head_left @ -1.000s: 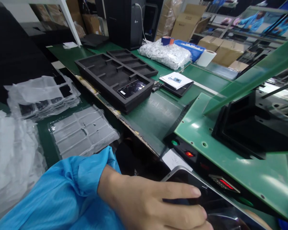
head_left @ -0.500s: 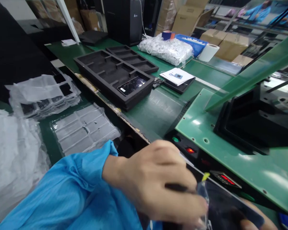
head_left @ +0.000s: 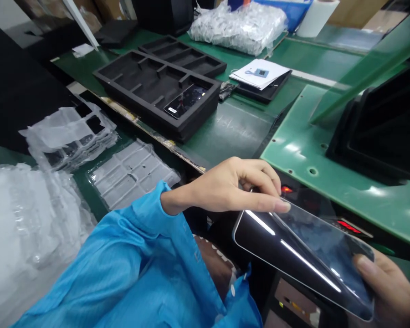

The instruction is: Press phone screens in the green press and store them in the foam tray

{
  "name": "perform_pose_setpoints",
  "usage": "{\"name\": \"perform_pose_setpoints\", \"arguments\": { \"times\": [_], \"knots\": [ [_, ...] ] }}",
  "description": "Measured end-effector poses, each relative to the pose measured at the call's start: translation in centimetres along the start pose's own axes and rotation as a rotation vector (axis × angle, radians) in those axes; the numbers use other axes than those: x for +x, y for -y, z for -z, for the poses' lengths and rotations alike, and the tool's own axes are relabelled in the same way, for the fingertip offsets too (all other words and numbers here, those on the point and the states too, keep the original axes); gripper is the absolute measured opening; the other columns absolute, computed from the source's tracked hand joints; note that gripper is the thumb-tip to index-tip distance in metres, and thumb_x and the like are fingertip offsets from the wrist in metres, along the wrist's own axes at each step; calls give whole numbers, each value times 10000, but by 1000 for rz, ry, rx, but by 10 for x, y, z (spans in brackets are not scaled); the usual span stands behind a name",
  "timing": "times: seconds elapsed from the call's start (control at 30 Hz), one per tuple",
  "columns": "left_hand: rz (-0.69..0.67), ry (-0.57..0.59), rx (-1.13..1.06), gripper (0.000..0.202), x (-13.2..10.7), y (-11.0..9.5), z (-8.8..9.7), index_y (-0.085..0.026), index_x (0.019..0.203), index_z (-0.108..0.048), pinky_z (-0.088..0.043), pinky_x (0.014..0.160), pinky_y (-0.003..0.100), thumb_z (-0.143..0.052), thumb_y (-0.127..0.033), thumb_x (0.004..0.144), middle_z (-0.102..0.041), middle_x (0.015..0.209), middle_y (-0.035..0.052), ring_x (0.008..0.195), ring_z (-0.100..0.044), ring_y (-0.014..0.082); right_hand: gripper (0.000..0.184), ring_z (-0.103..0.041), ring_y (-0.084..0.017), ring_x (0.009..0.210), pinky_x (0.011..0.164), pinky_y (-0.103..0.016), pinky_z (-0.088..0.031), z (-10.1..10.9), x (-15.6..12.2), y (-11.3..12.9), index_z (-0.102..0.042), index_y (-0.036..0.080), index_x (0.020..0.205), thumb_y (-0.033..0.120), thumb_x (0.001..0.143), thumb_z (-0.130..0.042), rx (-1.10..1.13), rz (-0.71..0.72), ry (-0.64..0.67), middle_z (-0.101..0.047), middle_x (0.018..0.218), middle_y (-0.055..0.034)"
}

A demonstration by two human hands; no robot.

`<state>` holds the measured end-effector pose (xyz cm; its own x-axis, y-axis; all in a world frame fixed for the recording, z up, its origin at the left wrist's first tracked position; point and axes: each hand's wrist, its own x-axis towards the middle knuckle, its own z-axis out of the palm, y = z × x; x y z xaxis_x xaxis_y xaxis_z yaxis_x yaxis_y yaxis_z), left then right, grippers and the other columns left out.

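Left hand (head_left: 232, 184), in a bright blue cloth sleeve (head_left: 123, 255), has its thumb and curled fingers pinching the upper left end of a clear, shiny plastic film (head_left: 317, 234). The film slants up off a glossy black rectangular panel with rounded corners and a pale rim (head_left: 287, 253). Panel's up in the air, tilted, off the front edge of the green-topped workbench (head_left: 225, 132), just beside a green boxy machine with red lights (head_left: 300, 150). Right hand (head_left: 392, 282) grips its far right end, thumb pressed flat on the face; can't tell about the other fingers, they're hidden. Along the bench's worn front edge sits a black foam compartment tray (head_left: 194, 127), with a black glass-faced slab (head_left: 187, 101) lying in its right end slot.
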<state>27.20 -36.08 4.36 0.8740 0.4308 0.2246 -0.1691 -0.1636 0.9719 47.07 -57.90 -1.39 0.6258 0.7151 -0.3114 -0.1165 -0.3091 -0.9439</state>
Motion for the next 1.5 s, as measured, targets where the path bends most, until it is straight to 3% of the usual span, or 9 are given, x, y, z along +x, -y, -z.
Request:
{"name": "perform_pose_setpoints", "arguments": {
  "times": [0.13,0.37,0.67,0.9,1.0,1.13,1.3,1.4,1.5],
  "knots": [
    [-5,-2,45,123,-2,0,1,-199,696,-738,-507,681,290,-743,-204,819,-681,890,30,815,-641,149,311,-675,-364,604,422,-427,-486,-8,-3,11,-789,313,828,554,643,-854,177,-226,-13,-696,742,-158],
    [-28,-63,212,146,-5,4,2,-216,727,-758,-547,723,301,-718,-261,860,-705,861,30,778,-655,159,286,-657,-256,638,557,-328,-520,-22,-4,24,-771,222,848,479,745,-842,290,-62,218,-706,763,-82],
    [-22,-132,266,207,-7,13,-3,-255,727,-764,-540,660,317,-730,-407,863,-704,835,34,788,-653,187,293,-656,-253,675,672,-377,-570,-23,-3,23,-744,209,810,493,761,-797,312,9,308,-688,738,-43],
    [-18,-135,276,172,-8,19,-3,-256,750,-764,-551,664,369,-715,-369,870,-704,846,29,830,-646,224,342,-527,-175,614,530,-263,-441,-17,-5,18,-642,194,712,498,776,-785,263,42,273,-579,678,-12],
    [-32,-158,321,118,-10,21,-4,-292,827,-780,-569,734,418,-694,-347,885,-714,958,30,957,-651,265,331,-493,-149,588,531,-248,-425,-14,-5,14,-638,189,729,475,791,-792,264,88,255,-564,684,2],
    [-276,-280,651,187,-20,26,-7,-352,1009,-781,-540,823,413,-718,-264,857,-638,1172,20,1042,-609,250,296,-529,-158,595,544,-251,-449,-12,-7,13,-649,199,722,441,822,-787,305,158,180,-582,668,5],
    [-585,-223,1071,422,-35,25,-15,-290,1125,-735,-491,700,366,-755,-103,747,-672,842,12,750,-638,192,193,-611,-189,605,528,-266,-491,-11,-12,4,-759,214,908,397,848,-777,270,255,91,-703,770,-25],
    [-627,-173,1079,401,-35,21,-23,-236,1135,-698,-509,761,366,-674,-66,772,-730,853,16,775,-669,188,137,-644,-205,681,591,-270,-526,-10,-10,-7,-768,235,930,362,880,-755,192,359,31,-719,801,-22],
    [-565,-92,886,332,-33,21,-32,-170,1166,-672,-527,811,426,-566,-355,911,-750,998,105,931,-696,260,103,-638,-202,686,615,-273,-533,-11,-7,-17,-766,254,954,336,905,-727,107,448,-39,-717,795,-12]
  ]
}}
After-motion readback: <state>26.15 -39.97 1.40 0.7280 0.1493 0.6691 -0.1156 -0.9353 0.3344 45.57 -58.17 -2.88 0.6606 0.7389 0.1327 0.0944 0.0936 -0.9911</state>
